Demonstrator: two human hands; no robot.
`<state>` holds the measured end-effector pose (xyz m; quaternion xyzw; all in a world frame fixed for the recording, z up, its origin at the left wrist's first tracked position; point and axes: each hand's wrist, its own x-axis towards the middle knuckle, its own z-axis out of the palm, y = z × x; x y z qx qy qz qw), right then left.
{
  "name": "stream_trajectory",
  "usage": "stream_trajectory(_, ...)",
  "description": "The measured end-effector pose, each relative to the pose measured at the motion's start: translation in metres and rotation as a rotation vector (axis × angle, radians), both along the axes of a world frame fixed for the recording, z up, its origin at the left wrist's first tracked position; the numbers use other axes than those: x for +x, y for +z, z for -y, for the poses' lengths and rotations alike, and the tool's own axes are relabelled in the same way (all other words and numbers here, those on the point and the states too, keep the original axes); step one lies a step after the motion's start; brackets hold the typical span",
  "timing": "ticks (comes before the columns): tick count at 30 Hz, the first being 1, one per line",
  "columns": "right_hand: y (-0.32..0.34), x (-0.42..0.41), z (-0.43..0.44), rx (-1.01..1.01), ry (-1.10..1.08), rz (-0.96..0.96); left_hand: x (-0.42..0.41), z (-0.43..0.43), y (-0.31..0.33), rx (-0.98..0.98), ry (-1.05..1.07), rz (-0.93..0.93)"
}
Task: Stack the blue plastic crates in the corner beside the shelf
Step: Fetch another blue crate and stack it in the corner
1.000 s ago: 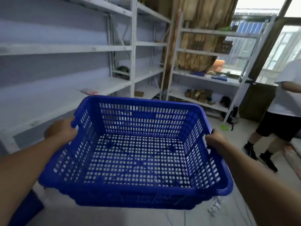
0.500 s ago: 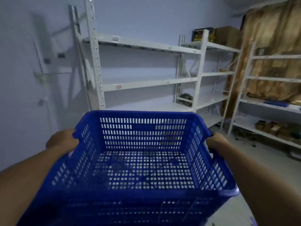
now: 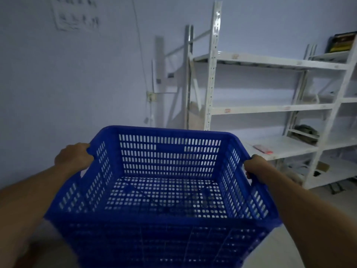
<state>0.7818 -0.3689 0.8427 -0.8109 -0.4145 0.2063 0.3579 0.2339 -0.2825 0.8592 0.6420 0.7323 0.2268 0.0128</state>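
Note:
I hold an empty blue plastic crate (image 3: 166, 163) with perforated walls and floor in front of me, level and off the ground. My left hand (image 3: 74, 158) grips its left rim and my right hand (image 3: 255, 168) grips its right rim. Beyond the crate's far edge stands the white metal shelf (image 3: 251, 108), and the room corner (image 3: 154, 93) lies just left of the shelf's end post. The floor at the corner is hidden behind the crate.
The plain wall (image 3: 67, 93) fills the left side, with a paper sheet (image 3: 75, 14) pinned high up. A red-and-white object (image 3: 262, 148) lies on a lower shelf board. A dark bundle (image 3: 305, 130) sits further right. Pale floor (image 3: 289, 238) shows at lower right.
My view has swung left, from the window and a standing person, past the shelves, to the wall corner. The crate stays in both hands the whole time.

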Motion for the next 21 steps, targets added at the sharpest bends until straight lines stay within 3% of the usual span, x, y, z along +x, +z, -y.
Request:
stream_trajectory(9, 0.001, -0.139, -0.130, -0.033, 0.218, 0.094, -0.139, -0.037, -0.017, -0.049, 0.179, -0.011)
stream_trajectory(16, -0.013, -0.206, -0.240, -0.035, 0.324, 0.071, -0.192, -0.082, -0.042, -0.033, 0.246, 0.015)
stream_trajectory(21, -0.042, -0.242, -0.318, -0.045, 0.359, 0.053, -0.220, -0.122, -0.066, -0.142, 0.269, 0.003)
